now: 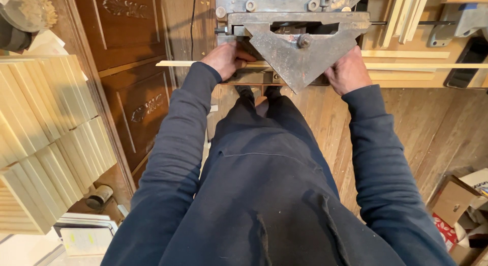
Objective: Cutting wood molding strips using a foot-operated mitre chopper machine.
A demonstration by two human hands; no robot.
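A long thin pale wooden strip (178, 64) runs left to right through a worn metal cutting machine (297, 40) with a triangular steel head. My left hand (227, 57) is closed on the strip just left of the machine. My right hand (348, 72) presses the strip on the right side of the triangular head. Both arms wear dark blue sleeves, and my dark apron fills the lower middle of the view.
Stacks of pale cut wooden pieces (46, 144) stand at the left. A carved dark wooden panel (137, 93) leans beside them. More wood strips (401, 17) lie on the bench behind the machine. Cardboard boxes (457, 200) sit on the plank floor at lower right.
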